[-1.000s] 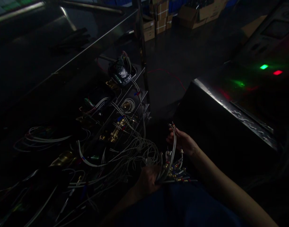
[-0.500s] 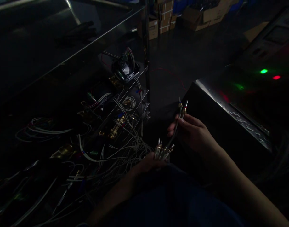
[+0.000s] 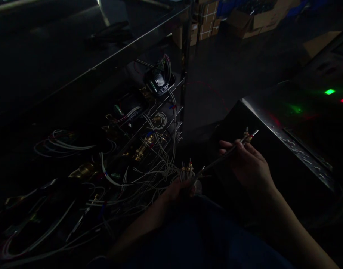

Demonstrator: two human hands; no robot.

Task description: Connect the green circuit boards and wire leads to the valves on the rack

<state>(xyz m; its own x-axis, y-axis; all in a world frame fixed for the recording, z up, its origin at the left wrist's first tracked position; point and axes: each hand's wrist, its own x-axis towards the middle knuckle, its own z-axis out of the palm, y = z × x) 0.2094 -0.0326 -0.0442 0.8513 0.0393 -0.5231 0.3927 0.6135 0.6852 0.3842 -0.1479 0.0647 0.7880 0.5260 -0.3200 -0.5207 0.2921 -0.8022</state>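
My right hand point(image 3: 251, 162) pinches a pair of grey sensor cables point(image 3: 226, 157) just below their metal tips. These tips have brass fittings point(image 3: 247, 137), one with a red mark, and point up and right. My left hand point(image 3: 178, 188) is closed around a bundle of similar cables point(image 3: 189, 171), their metal probe ends standing up from the fist. The pair runs taut between both hands. Left of the fist lies a tangle of pale wires point(image 3: 160, 168). It is dark, and the left fingers are partly hidden.
Electronic units with black housings point(image 3: 160, 80) and brass valve bodies point(image 3: 143, 147) lie on metal racks at left. A metal-edged bench point(image 3: 272, 123) stands at right, with green and red lights point(image 3: 330, 91) beyond. Cardboard boxes point(image 3: 207, 18) sit on the floor at the back.
My right hand has moved right with the two cables, drawing them out straighter and tilting their tips rightward. My left hand stays on the bundle. The view has shifted slightly.
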